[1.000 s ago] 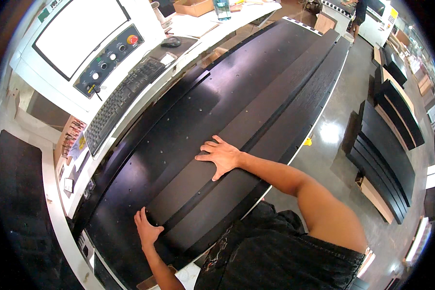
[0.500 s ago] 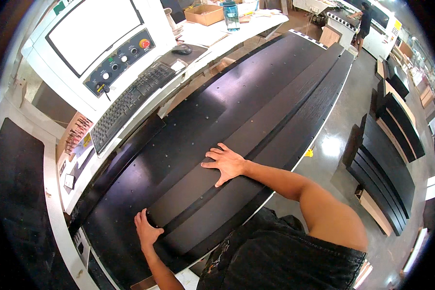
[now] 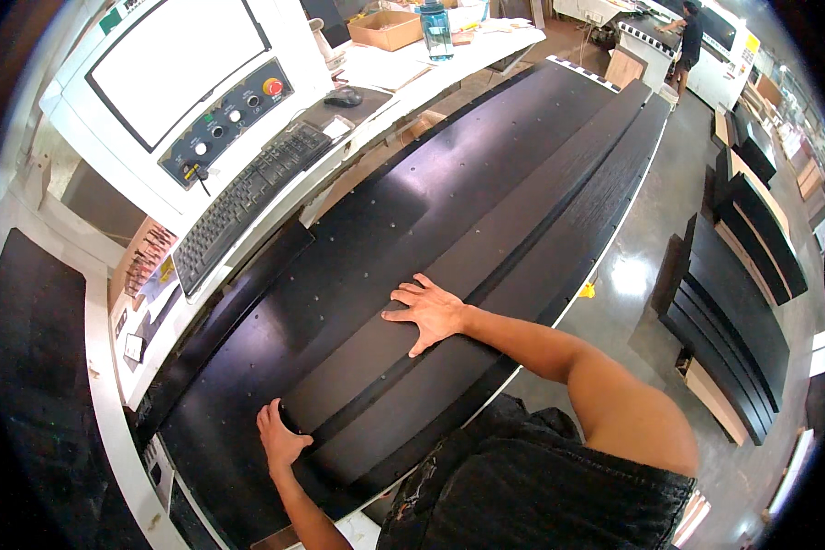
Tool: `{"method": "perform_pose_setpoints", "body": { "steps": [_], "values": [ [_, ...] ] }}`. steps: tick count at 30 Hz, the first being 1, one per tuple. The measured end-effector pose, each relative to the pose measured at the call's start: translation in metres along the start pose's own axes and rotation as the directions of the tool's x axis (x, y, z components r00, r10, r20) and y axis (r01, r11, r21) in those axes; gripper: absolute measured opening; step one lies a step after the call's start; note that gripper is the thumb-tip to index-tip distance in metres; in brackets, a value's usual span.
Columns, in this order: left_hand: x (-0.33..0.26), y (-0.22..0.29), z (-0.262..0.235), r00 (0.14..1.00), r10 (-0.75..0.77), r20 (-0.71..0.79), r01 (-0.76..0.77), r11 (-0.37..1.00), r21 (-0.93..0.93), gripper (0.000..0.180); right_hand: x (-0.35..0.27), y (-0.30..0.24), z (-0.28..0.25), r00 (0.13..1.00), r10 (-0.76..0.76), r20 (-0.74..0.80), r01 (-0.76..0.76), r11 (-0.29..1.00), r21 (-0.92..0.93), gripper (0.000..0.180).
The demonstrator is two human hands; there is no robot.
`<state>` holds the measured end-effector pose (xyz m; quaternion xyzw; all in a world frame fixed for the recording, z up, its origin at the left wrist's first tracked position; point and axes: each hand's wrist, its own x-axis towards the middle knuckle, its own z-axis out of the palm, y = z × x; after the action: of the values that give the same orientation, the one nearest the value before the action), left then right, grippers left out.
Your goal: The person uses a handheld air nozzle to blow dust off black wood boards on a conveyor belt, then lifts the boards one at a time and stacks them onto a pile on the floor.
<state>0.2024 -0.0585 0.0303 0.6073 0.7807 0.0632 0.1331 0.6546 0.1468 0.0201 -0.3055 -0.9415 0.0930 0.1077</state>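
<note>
A long dark board lies lengthwise on the black machine table, and a second dark board lies parallel to it, nearer my body, with a narrow gap between them. My right hand rests flat on the first board with its fingers spread wide; the thumb reaches toward the gap. At that board's near-left end is my left hand, its fingers and thumb apart and set against the end edge. The undersides of my left fingers are hidden. Neither hand lifts the board.
Left of the table stands a white control console with knobs, a red button, a keyboard and a mouse. A blue bottle and cardboard box are behind. Stacked dark panels lie at right; a person stands far off.
Both hands keep their places on the board, and the boards stay put. Only a very slight shift of the whole view shows.
</note>
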Motion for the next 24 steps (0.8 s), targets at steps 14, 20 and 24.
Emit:
{"method": "perform_pose_setpoints", "body": {
  "steps": [14, 20, 24],
  "values": [
    [-0.005, 0.003, 0.016, 0.991, -0.085, -0.102, 0.080, 0.996, -0.051, 0.116, 0.003, -0.002, -0.003, 0.999, 0.005, -0.041, -0.004, 1.000, 0.024, 0.101],
    [0.000, 0.003, 0.013, 0.995, -0.011, -0.097, 0.004, 0.998, -0.068, 0.116, 0.003, -0.004, -0.003, 0.999, 0.002, -0.052, 0.001, 0.999, 0.050, 0.105],
    [-0.002, 0.001, 0.014, 0.992, -0.040, -0.122, 0.038, 0.999, -0.018, 0.116, 0.006, -0.006, -0.003, 0.998, 0.056, -0.014, -0.055, 0.998, 0.041, 0.107]
  ]
}}
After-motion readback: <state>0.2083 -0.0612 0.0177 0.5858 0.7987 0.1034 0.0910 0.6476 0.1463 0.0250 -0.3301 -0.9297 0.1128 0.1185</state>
